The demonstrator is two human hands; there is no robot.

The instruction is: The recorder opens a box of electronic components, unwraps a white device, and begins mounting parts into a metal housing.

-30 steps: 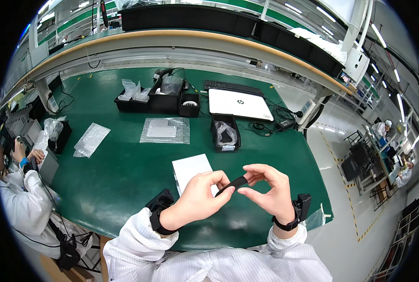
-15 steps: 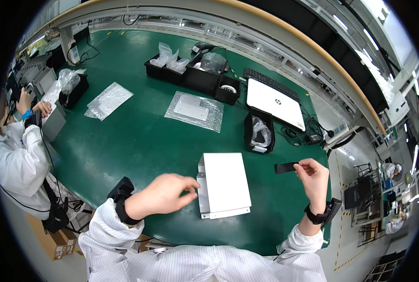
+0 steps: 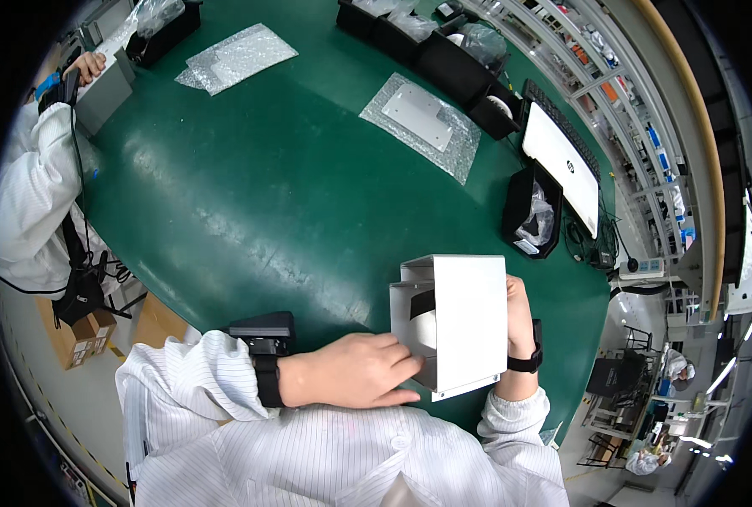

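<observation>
A white bent-sheet-metal housing (image 3: 470, 325) stands on the green table close in front of me, its open left side showing a dark piece (image 3: 422, 302) and a white rounded part inside. At that side is my left hand (image 3: 355, 369), thumb and forefinger apart, fingertips at the housing's lower left edge; whether they press on it is unclear. My right hand (image 3: 520, 314) is against the far right side of the housing, which hides its fingertips. The black strip that it held earlier cannot be made out for certain.
Bubble wrap with a flat white plate (image 3: 418, 116) lies beyond the housing. More bubble wrap (image 3: 239, 57) is at the far left. Black bins (image 3: 453, 72), a bin with plastic bags (image 3: 511, 207) and a white laptop (image 3: 561, 165) line the right. A co-worker's hand (image 3: 87, 66) works at left.
My right hand has moved left to the housing's right side. My left hand has come to its lower left edge. The housing is turned, showing its inside; the view has swung too.
</observation>
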